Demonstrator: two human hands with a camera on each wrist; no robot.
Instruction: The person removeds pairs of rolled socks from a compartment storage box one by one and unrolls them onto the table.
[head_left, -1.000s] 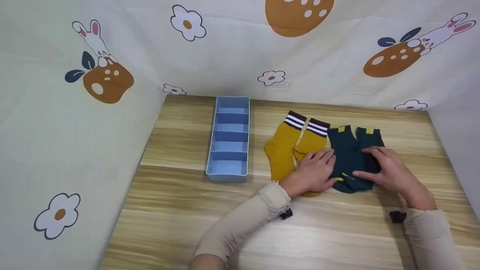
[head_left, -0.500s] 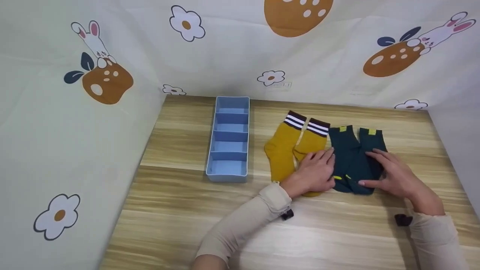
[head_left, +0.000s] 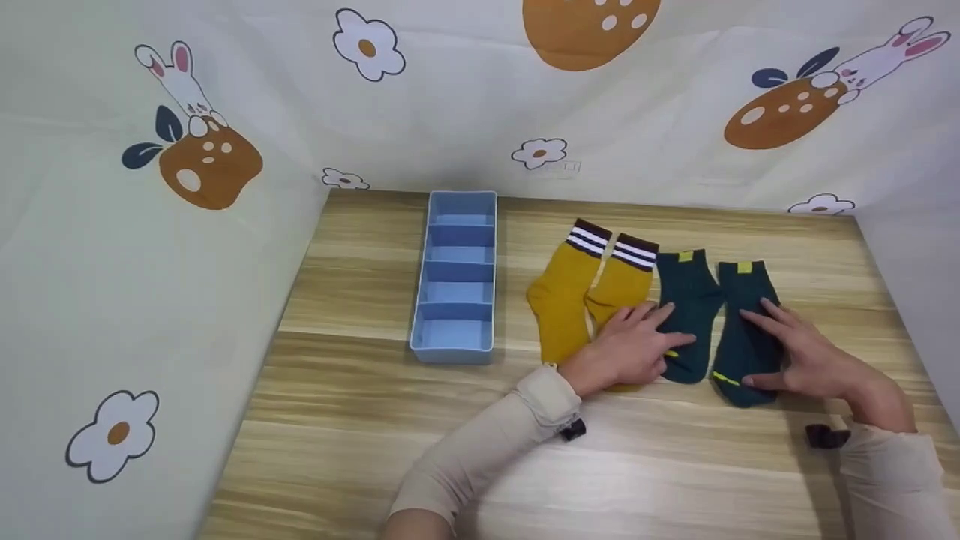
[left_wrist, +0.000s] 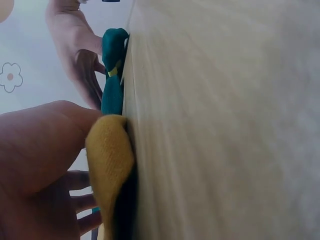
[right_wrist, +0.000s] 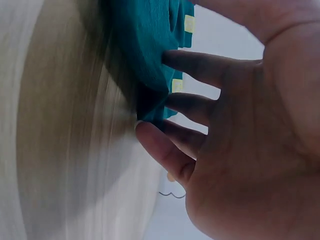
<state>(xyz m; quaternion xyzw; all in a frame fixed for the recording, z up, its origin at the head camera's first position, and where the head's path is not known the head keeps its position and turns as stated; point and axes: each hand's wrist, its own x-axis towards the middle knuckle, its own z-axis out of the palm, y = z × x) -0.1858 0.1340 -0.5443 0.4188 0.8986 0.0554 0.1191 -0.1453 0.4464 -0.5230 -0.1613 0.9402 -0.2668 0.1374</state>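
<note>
Two dark green socks lie side by side with a narrow gap between them, the left green sock [head_left: 686,289] and the right green sock [head_left: 742,330], each with a yellow patch at the cuff. My left hand [head_left: 626,346] lies over the foot of a mustard sock [head_left: 630,281], its fingertips touching the left green sock. Another mustard sock [head_left: 564,311] with a striped cuff lies left of it. On the right green sock rest the spread fingertips and thumb of my right hand [head_left: 814,361]. In the right wrist view, the right hand's fingers [right_wrist: 195,67] reach straight onto the green fabric.
Left of the socks stands a light blue divided box [head_left: 454,356] with several compartments in a row. Everything lies on a wood-grain table [head_left: 360,420]. A patterned cloth [head_left: 450,112] hangs behind and beside it.
The right green sock has slid right and towards me under my right hand, away from the left green one it overlapped. My left hand stays in place; its fingers now spread onto the left green sock.
</note>
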